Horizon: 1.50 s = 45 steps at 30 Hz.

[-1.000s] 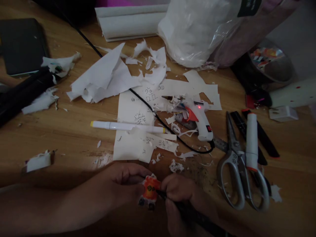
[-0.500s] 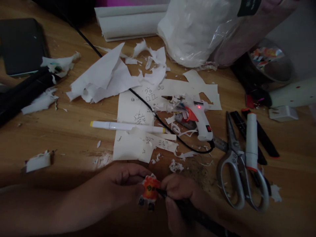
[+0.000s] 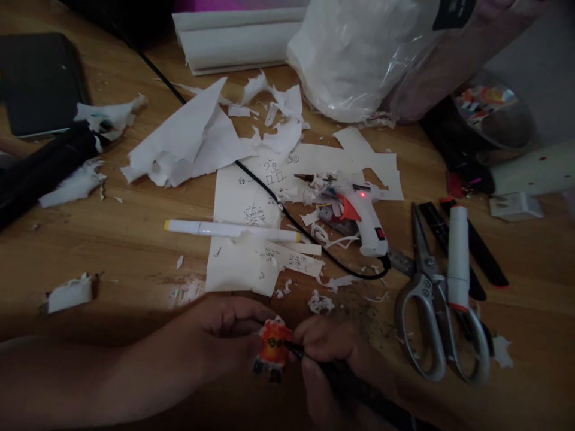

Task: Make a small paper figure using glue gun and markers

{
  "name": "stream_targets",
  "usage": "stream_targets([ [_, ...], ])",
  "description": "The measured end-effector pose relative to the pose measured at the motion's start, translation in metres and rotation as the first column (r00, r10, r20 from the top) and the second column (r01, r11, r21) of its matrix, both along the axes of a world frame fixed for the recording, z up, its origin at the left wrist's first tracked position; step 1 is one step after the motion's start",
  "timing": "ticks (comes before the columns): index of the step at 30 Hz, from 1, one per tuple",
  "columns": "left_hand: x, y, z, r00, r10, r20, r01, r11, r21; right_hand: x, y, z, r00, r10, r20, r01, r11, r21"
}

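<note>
Near the bottom middle, my left hand [image 3: 229, 338] pinches a small orange paper figure [image 3: 272, 350] by its left side. The figure has a whitish top, dark marks on its orange front and two black feet at its lower end. In my right hand [image 3: 332, 350] is a black marker pen [image 3: 354, 383], its fingers closed around it. The pen's tip points left and is at the right part of the figure's front; whether it touches the surface I cannot tell. Beyond both hands lie paper sheets with drawn marks [image 3: 238, 263] and a white marker [image 3: 224, 230].
A white glue gun [image 3: 371, 224] with a lit red light lies mid-table, its black cable [image 3: 314, 239] running left. To the right are scissors [image 3: 422, 311], a white marker with orange ends [image 3: 458, 257] and black pens [image 3: 485, 248]. Torn paper [image 3: 179, 137] and a plastic-wrapped pack [image 3: 354, 60] lie farther back.
The pen tip has shifted very slightly at the figure's front. Both hands keep their hold, and the other things on the table have not moved.
</note>
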State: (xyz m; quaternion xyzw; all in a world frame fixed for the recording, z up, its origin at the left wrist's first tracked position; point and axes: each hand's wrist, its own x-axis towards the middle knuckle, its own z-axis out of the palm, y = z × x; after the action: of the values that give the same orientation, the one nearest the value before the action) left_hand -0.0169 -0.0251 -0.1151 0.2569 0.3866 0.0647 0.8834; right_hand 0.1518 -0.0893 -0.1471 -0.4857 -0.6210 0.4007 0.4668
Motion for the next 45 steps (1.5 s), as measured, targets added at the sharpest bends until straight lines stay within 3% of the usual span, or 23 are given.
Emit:
stream_targets([
  [2,0.000,0.001,0.001,1.000,-0.006,-0.023,0.006,1.000,0.004,0.000,0.003,0.006,1.000,-0.004,-0.010,0.005,0.998,0.061],
  [5,0.001,0.002,0.004,0.999,-0.017,-0.051,0.017,1.000,0.006,-0.001,0.006,0.019,0.993,-0.065,0.096,0.062,0.998,0.027],
  [9,0.001,0.002,0.004,0.999,-0.008,-0.051,0.008,1.000,0.000,-0.003,0.006,0.027,0.985,-0.039,0.166,0.040,0.999,0.000],
  [19,0.001,0.001,0.003,0.999,0.002,-0.046,-0.004,0.999,-0.041,-0.002,0.006,0.026,0.998,-0.039,0.052,0.043,0.997,-0.064],
  [23,0.000,0.002,0.004,0.998,-0.012,-0.055,0.010,0.999,-0.032,-0.007,0.007,0.016,1.000,-0.010,-0.016,0.011,0.998,0.065],
  [26,0.001,0.002,0.004,0.999,-0.007,-0.053,0.005,1.000,-0.030,-0.010,0.006,0.009,0.991,-0.132,0.025,0.130,0.988,0.080],
  [33,0.001,0.001,0.004,0.998,-0.007,-0.064,0.005,0.999,-0.032,-0.006,0.007,0.018,0.988,-0.083,0.127,0.081,0.997,0.017],
  [37,0.000,-0.001,0.003,0.998,-0.007,-0.056,0.006,1.000,-0.022,-0.007,0.012,0.019,0.997,-0.060,0.054,0.053,0.990,0.134],
  [42,0.000,0.000,0.004,0.999,-0.016,-0.052,0.016,1.000,0.000,-0.005,0.009,0.025,0.992,-0.049,0.117,0.052,0.998,-0.019],
  [45,0.000,0.002,0.005,0.998,-0.013,-0.056,0.013,1.000,-0.009,-0.002,0.005,0.026,0.996,-0.020,0.081,0.023,0.999,-0.034],
])
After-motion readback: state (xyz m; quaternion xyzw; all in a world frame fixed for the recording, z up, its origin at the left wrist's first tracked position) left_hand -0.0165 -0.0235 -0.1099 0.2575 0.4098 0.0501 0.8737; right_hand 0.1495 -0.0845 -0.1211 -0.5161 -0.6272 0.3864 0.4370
